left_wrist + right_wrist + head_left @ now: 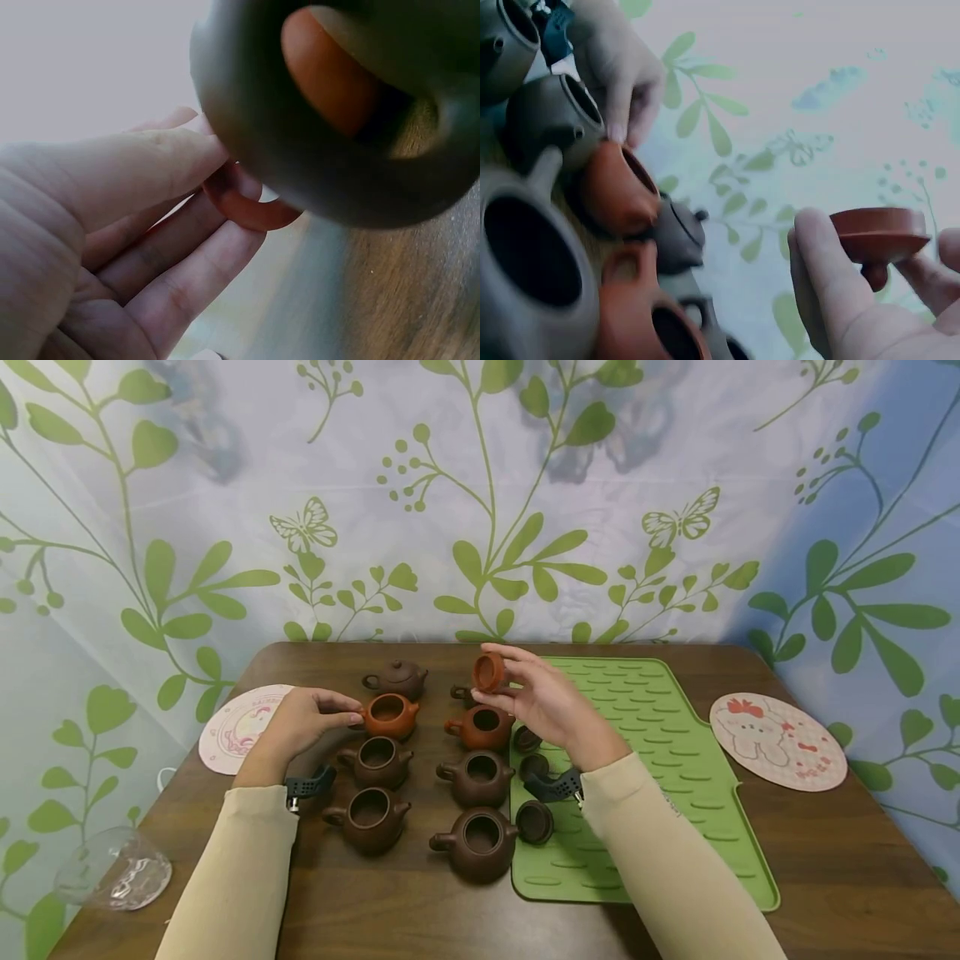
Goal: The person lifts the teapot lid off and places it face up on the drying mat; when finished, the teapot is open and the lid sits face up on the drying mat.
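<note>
My left hand (309, 720) pinches the handle (255, 212) of an orange-red teapot (412, 720), which stands without its lid in the left column. Raised over the right column, my right hand (551, 702) grips an orange-red lid (489, 672) by its edge. In the right wrist view the lid's knob (875, 276) points down, and its hollow side faces up. Another orange-red teapot (474, 737) sits uncovered below that hand. Behind the left one is a dark teapot (399, 678) with its lid on. The right hand partly hides a dark teapot (461, 695) at the back.
Several open brown teapots (480, 860) stand nearer the front in two columns. Dark lids (535, 822) lie along the left edge of a green mat (645, 860). Round printed placemats (780, 743) flank the table, and a clear glass (120, 870) is at the front left.
</note>
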Action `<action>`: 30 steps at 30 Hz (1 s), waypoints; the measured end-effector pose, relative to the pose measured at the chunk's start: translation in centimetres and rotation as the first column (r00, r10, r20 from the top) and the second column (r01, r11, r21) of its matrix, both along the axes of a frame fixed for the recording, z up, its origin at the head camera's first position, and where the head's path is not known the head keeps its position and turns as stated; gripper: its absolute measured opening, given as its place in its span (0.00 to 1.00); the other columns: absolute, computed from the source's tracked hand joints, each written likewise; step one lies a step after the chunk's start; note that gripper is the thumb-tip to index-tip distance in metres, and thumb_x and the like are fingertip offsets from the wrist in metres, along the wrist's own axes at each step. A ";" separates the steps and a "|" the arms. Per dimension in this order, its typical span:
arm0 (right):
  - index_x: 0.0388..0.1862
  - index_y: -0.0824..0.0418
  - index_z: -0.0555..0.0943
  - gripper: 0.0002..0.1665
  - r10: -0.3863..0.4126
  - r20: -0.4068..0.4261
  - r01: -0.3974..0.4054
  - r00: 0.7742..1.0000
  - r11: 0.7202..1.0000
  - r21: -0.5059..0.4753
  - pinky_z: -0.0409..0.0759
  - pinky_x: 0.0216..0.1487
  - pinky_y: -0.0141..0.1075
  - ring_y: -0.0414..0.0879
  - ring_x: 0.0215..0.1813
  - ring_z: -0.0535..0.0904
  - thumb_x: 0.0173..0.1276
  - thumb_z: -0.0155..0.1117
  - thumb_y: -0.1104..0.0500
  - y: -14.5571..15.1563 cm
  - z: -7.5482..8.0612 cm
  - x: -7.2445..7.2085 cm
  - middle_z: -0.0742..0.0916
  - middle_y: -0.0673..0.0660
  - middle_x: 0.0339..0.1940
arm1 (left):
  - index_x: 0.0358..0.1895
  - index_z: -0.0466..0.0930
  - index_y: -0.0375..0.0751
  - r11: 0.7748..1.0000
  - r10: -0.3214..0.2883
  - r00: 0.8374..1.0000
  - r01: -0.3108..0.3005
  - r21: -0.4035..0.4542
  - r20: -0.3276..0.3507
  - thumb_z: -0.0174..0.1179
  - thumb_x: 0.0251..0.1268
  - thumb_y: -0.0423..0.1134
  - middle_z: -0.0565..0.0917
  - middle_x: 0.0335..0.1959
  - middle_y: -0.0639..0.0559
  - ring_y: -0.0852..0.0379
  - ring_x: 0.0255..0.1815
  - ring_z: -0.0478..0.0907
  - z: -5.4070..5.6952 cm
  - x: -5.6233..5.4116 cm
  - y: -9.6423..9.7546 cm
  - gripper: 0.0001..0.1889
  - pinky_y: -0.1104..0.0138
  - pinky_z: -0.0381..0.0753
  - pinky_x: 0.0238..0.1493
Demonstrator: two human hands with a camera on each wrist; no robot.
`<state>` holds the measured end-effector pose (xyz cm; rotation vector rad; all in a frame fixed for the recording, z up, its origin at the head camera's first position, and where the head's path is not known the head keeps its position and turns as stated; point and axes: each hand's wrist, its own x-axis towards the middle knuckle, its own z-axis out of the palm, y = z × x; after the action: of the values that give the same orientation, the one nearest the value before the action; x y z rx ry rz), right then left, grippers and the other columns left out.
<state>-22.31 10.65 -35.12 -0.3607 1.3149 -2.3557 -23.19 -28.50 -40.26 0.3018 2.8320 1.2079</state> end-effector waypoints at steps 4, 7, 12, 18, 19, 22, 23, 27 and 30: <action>0.78 0.70 0.63 0.28 -0.051 0.020 0.051 0.998 0.999 0.005 0.75 0.68 0.51 0.67 0.71 0.71 0.88 0.51 0.56 2.1 -0.8 0.0 0.64 0.69 0.75 | 0.51 0.93 0.43 1.000 -0.001 1.000 0.001 -0.003 -0.003 0.75 0.68 0.46 0.91 0.45 0.51 0.45 0.53 0.85 -0.1 0.0 0.0 0.15 0.47 0.81 0.56; 0.78 0.69 0.62 0.29 -0.094 -0.037 0.097 0.995 0.989 0.113 0.76 0.67 0.50 0.62 0.65 0.78 0.85 0.56 0.64 3.7 -1.4 0.1 0.68 0.71 0.70 | 0.51 0.93 0.42 1.000 0.000 1.000 0.000 0.000 -0.001 0.75 0.68 0.46 0.91 0.45 0.50 0.46 0.53 0.85 0.0 0.2 0.1 0.15 0.47 0.81 0.56; 0.83 0.65 0.59 0.40 -0.139 -0.116 0.170 0.983 0.930 0.325 0.75 0.68 0.49 0.53 0.55 0.85 0.78 0.62 0.73 6.3 -2.1 0.1 0.69 0.71 0.68 | 0.51 0.93 0.42 1.000 0.009 1.000 -0.009 0.000 0.007 0.75 0.68 0.45 0.91 0.46 0.49 0.45 0.53 0.84 0.2 0.3 0.2 0.15 0.48 0.81 0.56; 0.84 0.63 0.60 0.41 -0.194 -0.162 0.245 0.968 0.873 0.422 0.72 0.69 0.53 0.58 0.58 0.84 0.78 0.66 0.69 8.8 -2.6 -0.5 0.69 0.71 0.68 | 0.52 0.93 0.42 1.000 0.020 1.000 -0.020 -0.007 0.008 0.75 0.68 0.45 0.90 0.47 0.49 0.46 0.53 0.84 0.4 0.2 0.3 0.15 0.48 0.80 0.56; 0.84 0.62 0.60 0.42 -0.204 -0.162 0.256 0.965 0.860 0.442 0.72 0.70 0.54 0.61 0.59 0.83 0.77 0.66 0.68 9.2 -2.7 -0.6 0.69 0.71 0.67 | 0.52 0.92 0.42 1.000 0.018 1.000 -0.018 -0.008 0.008 0.75 0.68 0.45 0.90 0.47 0.49 0.46 0.53 0.84 0.4 0.2 0.3 0.15 0.48 0.80 0.56; 0.84 0.62 0.61 0.43 -0.229 -0.166 0.283 0.959 0.804 0.523 0.73 0.68 0.56 0.66 0.62 0.81 0.77 0.69 0.64 10.3 -3.1 -0.7 0.72 0.71 0.66 | 0.52 0.93 0.43 1.000 0.020 1.000 -0.020 -0.003 0.013 0.75 0.68 0.46 0.90 0.46 0.50 0.46 0.52 0.84 0.4 0.2 0.3 0.15 0.48 0.80 0.56; 0.84 0.62 0.61 0.44 -0.233 -0.169 0.288 0.958 0.784 0.550 0.73 0.68 0.56 0.67 0.62 0.80 0.76 0.70 0.64 10.6 -3.2 -0.7 0.73 0.71 0.65 | 0.52 0.93 0.43 1.000 0.019 1.000 -0.019 -0.002 0.012 0.75 0.68 0.46 0.90 0.46 0.50 0.46 0.52 0.84 0.3 0.2 0.3 0.15 0.48 0.80 0.56; 0.85 0.63 0.60 0.45 -0.229 -0.183 0.293 0.956 0.713 0.637 0.75 0.67 0.57 0.67 0.60 0.82 0.77 0.71 0.61 11.7 -3.7 -0.9 0.75 0.71 0.65 | 0.52 0.93 0.42 1.000 0.018 1.000 -0.018 0.000 0.010 0.75 0.68 0.47 0.90 0.46 0.49 0.45 0.53 0.84 0.2 0.1 0.2 0.16 0.47 0.80 0.57; 0.85 0.62 0.61 0.45 -0.220 -0.205 0.300 0.954 0.642 0.706 0.76 0.65 0.57 0.65 0.55 0.84 0.77 0.71 0.58 12.2 -4.1 -1.0 0.77 0.69 0.63 | 0.52 0.93 0.43 1.000 0.019 1.000 -0.019 -0.003 0.016 0.75 0.68 0.47 0.90 0.48 0.48 0.45 0.53 0.84 0.2 0.1 0.1 0.16 0.47 0.80 0.57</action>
<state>-23.28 22.84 -39.21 -0.0260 2.3524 -1.7824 -23.14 -28.35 -40.03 0.2644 2.8295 1.2044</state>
